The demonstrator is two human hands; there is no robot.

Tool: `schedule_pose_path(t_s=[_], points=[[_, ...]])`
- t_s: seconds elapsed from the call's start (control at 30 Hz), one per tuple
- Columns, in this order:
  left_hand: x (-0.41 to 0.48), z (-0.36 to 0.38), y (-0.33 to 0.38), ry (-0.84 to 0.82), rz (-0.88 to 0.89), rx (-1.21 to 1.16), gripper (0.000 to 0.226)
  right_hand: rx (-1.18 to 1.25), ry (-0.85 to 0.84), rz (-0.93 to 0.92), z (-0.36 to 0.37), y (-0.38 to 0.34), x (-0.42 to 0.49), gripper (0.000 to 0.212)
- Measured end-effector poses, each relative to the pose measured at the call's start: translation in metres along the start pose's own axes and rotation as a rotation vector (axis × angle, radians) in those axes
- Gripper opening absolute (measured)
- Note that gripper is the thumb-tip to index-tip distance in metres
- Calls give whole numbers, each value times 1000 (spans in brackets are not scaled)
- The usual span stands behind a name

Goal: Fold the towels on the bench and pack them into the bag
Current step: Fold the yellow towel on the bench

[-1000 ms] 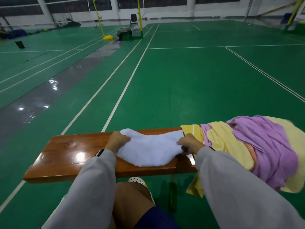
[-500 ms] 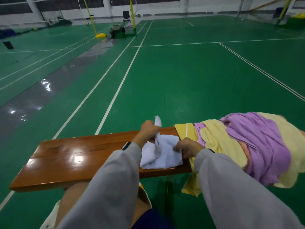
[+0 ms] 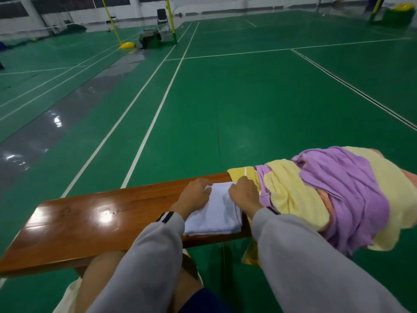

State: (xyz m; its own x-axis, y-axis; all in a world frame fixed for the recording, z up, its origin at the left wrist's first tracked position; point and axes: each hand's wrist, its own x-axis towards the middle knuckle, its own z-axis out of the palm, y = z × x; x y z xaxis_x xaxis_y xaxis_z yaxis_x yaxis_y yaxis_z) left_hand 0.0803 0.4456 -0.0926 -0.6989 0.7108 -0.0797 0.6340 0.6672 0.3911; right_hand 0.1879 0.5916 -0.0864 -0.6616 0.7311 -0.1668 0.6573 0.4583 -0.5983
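A white towel (image 3: 215, 213) lies folded into a narrow rectangle on the wooden bench (image 3: 90, 224). My left hand (image 3: 194, 196) rests on its left side with fingers pinching the far corner. My right hand (image 3: 244, 195) presses on its right edge, fingers curled onto the cloth. To the right, a heap of unfolded towels covers the bench end: a yellow towel (image 3: 291, 195) with a purple towel (image 3: 347, 190) draped over it, and a bit of pink cloth (image 3: 326, 198) showing between them. No bag can be picked out for certain.
Green court floor (image 3: 225, 109) with white lines stretches beyond the bench. My bare knees (image 3: 99, 279) sit below the bench's near edge, with pale cream fabric (image 3: 67, 297) beside them. Far back stand yellow net posts (image 3: 171, 21), a chair (image 3: 162, 19) and a dark bundle (image 3: 149, 38).
The white towel went from spread flat to folded: my left hand lifted its left side over to the right, and both hands now press the narrower stack flat.
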Motion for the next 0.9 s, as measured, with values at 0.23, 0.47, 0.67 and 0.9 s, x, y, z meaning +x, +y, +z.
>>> schedule_pose_path(t_s=[0.23, 0.47, 0.67, 0.9], points=[[-27, 65, -27, -1, 77, 301, 81, -489, -55, -567, 65, 14, -15, 64], [-8, 66, -35, 47, 88, 304, 78, -550, -31, -529, 78, 19, 6, 73], [-3, 58, -21, 6, 34, 368, 75, -509, -97, -579, 63, 17, 17, 66], [28, 56, 74, 156, 148, -34, 34, -488, 97, -478, -2, 63, 23, 29]])
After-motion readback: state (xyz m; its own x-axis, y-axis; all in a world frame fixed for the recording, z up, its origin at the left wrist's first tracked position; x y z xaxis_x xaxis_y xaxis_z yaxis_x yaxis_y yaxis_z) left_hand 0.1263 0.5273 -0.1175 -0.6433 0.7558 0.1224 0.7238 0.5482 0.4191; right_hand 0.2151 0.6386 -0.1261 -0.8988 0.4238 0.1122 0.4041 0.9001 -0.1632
